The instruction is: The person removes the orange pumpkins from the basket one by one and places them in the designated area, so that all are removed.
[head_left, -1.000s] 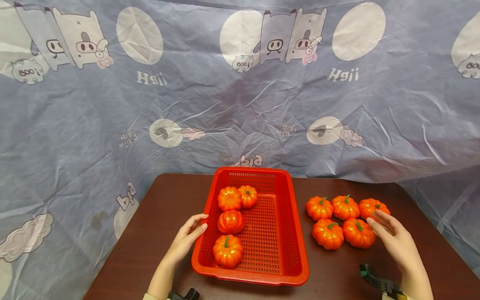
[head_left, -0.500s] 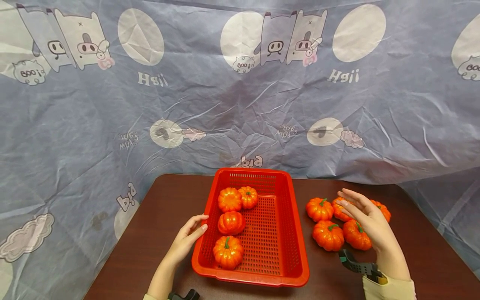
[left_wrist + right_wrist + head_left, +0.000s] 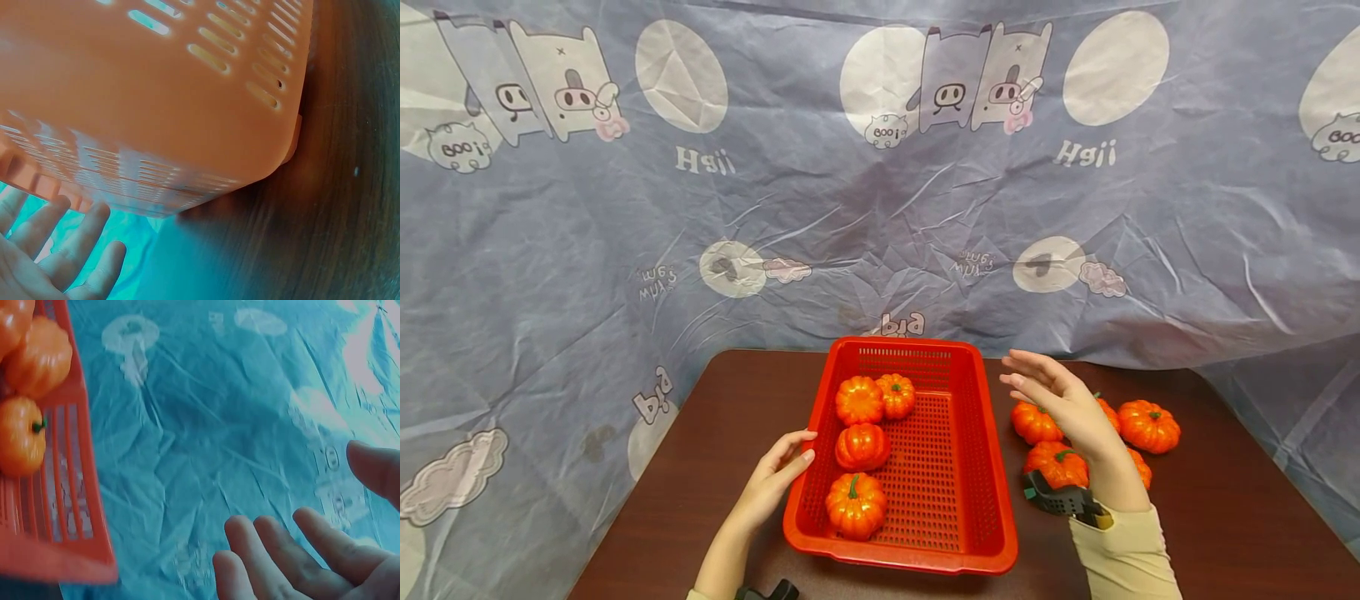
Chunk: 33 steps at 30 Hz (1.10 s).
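A red plastic basket [image 3: 925, 559] with slotted walls stands mid-table in the head view, several small orange pumpkins [image 3: 857, 505] lying along its left side. My left hand [image 3: 769, 479] rests at the basket's left rim, fingers extended; in the left wrist view its fingertips [image 3: 97, 215] reach the rim. Raised above the table right of the basket, my right hand [image 3: 1063, 408] holds nothing, its fingers loosely extended. Beneath and behind it lie several more pumpkins [image 3: 1150, 426], partly hidden by the hand and forearm. The right wrist view shows the basket rim [image 3: 87, 450] left of the fingers.
The dark brown table [image 3: 700, 492] has a printed grey-blue cloth [image 3: 820, 208] hanging behind it and at its sides. Black wrist mounts [image 3: 1063, 497] sit on the wrists.
My right hand has moved left from the far-right pumpkins towards the basket, uncovering the rightmost pumpkin and covering others. My left hand and the basket have stayed put.
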Tool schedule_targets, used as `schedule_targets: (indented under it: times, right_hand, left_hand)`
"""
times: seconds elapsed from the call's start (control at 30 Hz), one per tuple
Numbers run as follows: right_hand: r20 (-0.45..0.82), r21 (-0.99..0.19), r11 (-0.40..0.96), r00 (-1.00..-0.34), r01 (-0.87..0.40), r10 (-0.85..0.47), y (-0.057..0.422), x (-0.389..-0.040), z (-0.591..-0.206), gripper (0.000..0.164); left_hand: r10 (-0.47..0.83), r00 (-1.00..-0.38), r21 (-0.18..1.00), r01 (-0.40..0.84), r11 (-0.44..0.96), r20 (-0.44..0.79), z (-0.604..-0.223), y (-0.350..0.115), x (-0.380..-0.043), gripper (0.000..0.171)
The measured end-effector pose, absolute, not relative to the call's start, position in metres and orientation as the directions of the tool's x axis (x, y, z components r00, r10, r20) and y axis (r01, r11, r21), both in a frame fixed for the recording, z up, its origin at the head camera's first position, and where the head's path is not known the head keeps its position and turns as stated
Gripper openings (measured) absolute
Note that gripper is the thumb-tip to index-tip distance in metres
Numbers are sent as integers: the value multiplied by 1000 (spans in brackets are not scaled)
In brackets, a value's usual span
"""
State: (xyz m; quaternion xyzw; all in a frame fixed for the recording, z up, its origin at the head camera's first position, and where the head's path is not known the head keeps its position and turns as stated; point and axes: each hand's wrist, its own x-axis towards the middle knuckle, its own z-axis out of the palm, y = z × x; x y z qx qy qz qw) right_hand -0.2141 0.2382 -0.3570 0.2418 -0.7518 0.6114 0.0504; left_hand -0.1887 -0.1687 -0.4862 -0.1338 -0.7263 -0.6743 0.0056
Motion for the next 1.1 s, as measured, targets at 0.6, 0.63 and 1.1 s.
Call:
schedule_targets:
  times: [0.6, 0.63, 1.1]
  right_hand:
    - [237, -948, 115, -898, -298, -371, 169, -240, -350, 44]
    - [232, -951, 106, -898, -290, -374, 166, -241, -351, 44]
    - [163, -974, 86, -910, -211, -382, 133, -252, -371, 46]
  left_hand:
    - [185, -968, 983, 179, 46, 168, -485, -169, -188, 33]
    - [186, -968, 983, 179, 46, 168, -485, -169, -188, 33]
    - [191, -965, 981, 190, 43, 179, -485, -169, -188, 33]
